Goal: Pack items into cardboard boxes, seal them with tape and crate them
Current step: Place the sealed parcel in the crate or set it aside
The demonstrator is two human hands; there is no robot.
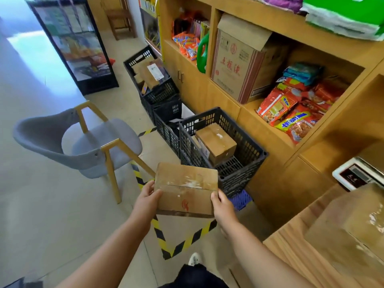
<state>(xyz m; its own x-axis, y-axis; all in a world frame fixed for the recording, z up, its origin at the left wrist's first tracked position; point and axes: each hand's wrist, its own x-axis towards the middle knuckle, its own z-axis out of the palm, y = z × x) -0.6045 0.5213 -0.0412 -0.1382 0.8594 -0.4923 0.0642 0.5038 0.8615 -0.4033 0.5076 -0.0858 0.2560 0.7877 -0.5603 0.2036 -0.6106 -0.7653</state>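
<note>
I hold a closed, taped cardboard box (186, 189) in the air above the floor, just in front of a black plastic crate (252, 154). My left hand (148, 197) grips the box's left side with the thumb on top. My right hand (222, 205) grips its right side the same way. Inside the crate lies another sealed cardboard box (216, 143), tilted against the back left wall. The crate floor to the right of that box is bare.
More black crates (166, 113) line the wooden shelf unit (228, 96) farther back; the far one (145, 59) holds brown parcels. A grey chair (83, 140) stands left. Yellow-black tape (187, 240) marks the floor. A wooden table (295, 254) at right carries a scale (359, 175) and a taped box (353, 231).
</note>
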